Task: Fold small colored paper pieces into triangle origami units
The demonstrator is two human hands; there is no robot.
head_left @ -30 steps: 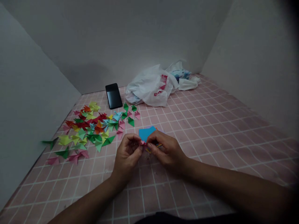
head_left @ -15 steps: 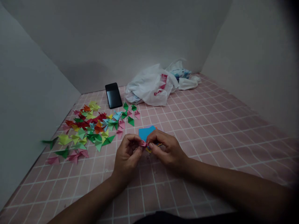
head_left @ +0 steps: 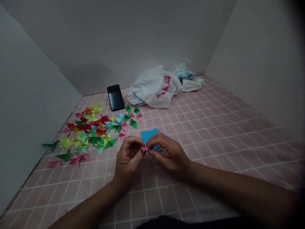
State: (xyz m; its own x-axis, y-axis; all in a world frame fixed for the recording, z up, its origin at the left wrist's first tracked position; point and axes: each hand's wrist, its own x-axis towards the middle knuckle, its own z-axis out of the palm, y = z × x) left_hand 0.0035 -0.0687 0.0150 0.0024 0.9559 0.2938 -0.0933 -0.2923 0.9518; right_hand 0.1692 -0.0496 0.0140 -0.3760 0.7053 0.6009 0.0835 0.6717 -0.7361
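A small pink origami crane (head_left: 145,148) is pinched between my two hands, its folded points showing between the fingertips. My left hand (head_left: 128,159) is closed on its left side with thumb and forefinger. From the right, my right hand (head_left: 170,156) grips the other side in the same kind of pinch. Parts of the crane are hidden by the fingers. Behind the hands lies a stack of coloured paper squares (head_left: 148,135) with a blue sheet on top, partly covered by my right hand.
Many folded paper cranes (head_left: 95,140) in several colours spread over the left of the pink checked cloth (head_left: 228,136). A black phone (head_left: 116,98) leans against the back wall. Crumpled white plastic bags (head_left: 152,86) lie to its right. Walls rise on both sides.
The pink crane has turned between my fingers, and more of its points show. My right hand has shifted slightly left. Everything else has stayed in place.
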